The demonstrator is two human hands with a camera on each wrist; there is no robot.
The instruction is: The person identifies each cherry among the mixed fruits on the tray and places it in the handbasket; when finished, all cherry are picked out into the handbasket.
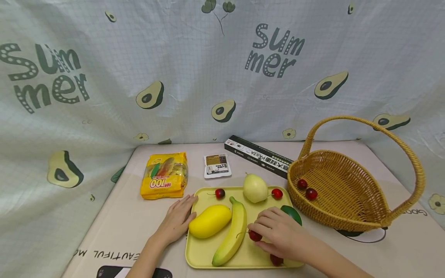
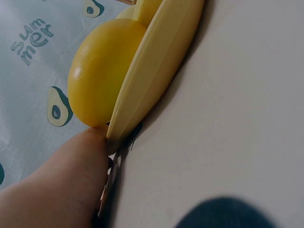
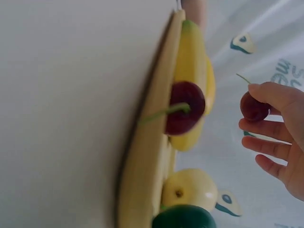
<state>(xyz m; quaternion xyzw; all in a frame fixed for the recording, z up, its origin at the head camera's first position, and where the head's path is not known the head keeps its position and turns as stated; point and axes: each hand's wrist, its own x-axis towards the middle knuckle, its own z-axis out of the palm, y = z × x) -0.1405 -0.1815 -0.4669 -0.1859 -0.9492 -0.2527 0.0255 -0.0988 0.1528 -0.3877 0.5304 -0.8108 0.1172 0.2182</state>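
Observation:
My right hand (image 1: 279,233) pinches a dark red cherry (image 3: 254,107) between thumb and fingers, over the right half of a yellow tray (image 1: 199,255). The cherry's stem sticks out toward the banana (image 1: 233,231). My left hand (image 1: 178,218) rests at the tray's left edge, fingers extended, thumb right beside a yellow mango (image 1: 211,221). A pale pear (image 1: 255,188) and a dark green fruit (image 1: 292,214) lie at the tray's right. Other cherries lie by the far rim and, partly behind my right hand, a cherry (image 1: 276,260) sits near the front rim.
A wicker basket (image 1: 313,214) with a tall handle stands right of the tray, two cherries (image 1: 311,194) inside. Behind the tray are a yellow snack bag (image 1: 165,175), a white sachet (image 1: 217,166) and a long black pasta box (image 1: 257,156). A printed curtain (image 1: 187,77) hangs behind.

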